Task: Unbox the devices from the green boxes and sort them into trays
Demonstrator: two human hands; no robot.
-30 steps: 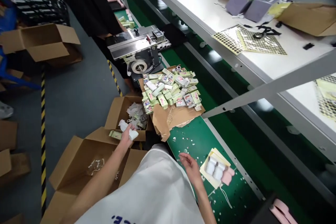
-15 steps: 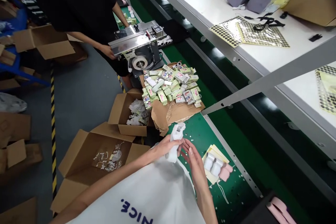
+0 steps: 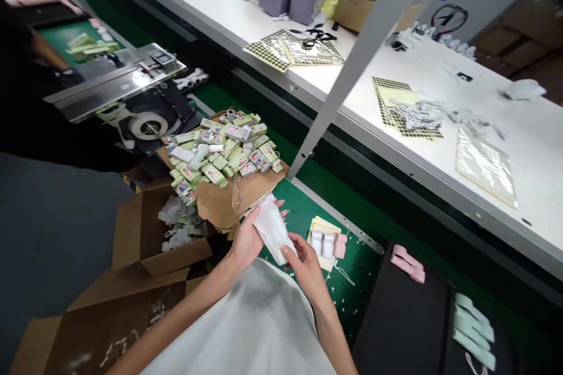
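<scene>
A white, elongated plastic piece [image 3: 273, 227] with a smooth surface is held between my two hands, slanting in front of my body; its exact kind I cannot make out. My left hand [image 3: 247, 239] wraps its upper left side, with fingertips showing past its far edge. My right hand [image 3: 303, 261] pinches the lower end between thumb and fingers. Just right of my hands, on the green table [image 3: 299, 199], two white pieces and a pink piece [image 3: 340, 246] lie on a pale yellow sheet [image 3: 324, 224], with a white strap loop beside them.
Small printed boxes [image 3: 220, 155] are heaped on brown cardboard [image 3: 220, 199]. Open cartons [image 3: 127, 234] stand at left. A person in black is beside a metal machine [image 3: 145, 111]. A slanted post [image 3: 334, 88] rises before the white shelf [image 3: 185, 6]. Black trays [image 3: 404, 316] lie right.
My view has swung to the right, bringing black trays and more shelf into sight. My right hand has closed on the white piece's lower end, and the piece has turned in my hands.
</scene>
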